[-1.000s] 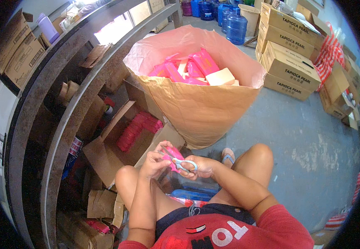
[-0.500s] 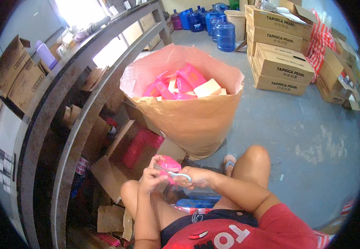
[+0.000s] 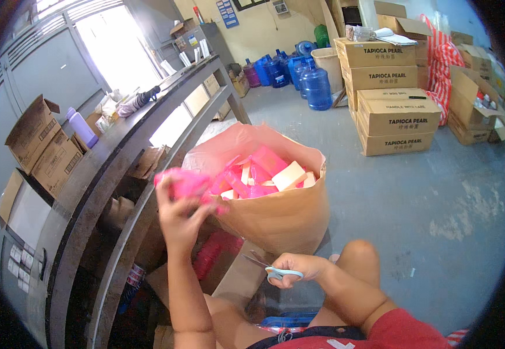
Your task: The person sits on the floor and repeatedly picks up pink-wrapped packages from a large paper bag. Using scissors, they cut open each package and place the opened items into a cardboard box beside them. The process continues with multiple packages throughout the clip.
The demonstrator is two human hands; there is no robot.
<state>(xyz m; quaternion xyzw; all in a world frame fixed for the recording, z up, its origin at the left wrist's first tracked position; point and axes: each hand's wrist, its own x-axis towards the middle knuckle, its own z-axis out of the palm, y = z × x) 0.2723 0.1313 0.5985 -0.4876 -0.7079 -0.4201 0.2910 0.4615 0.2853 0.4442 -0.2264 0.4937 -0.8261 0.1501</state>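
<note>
Grey concrete floor (image 3: 438, 192), metal shelving (image 3: 118, 145), bright sunlit window (image 3: 113, 41).

Two hands at work: the left hand (image 3: 178, 216) grips one pink packet (image 3: 184, 181), the right hand (image 3: 297, 269) one pair of scissors (image 3: 271, 269). One large brown paper sack (image 3: 281, 216) stands before them. Behind: at least four blue water jugs (image 3: 317, 87) and four stacked brown cartons (image 3: 396, 116).

Left hand (image 3: 178, 218) lifts pink packet (image 3: 184, 182); right hand (image 3: 296, 269) grips scissors (image 3: 271, 269).
</note>
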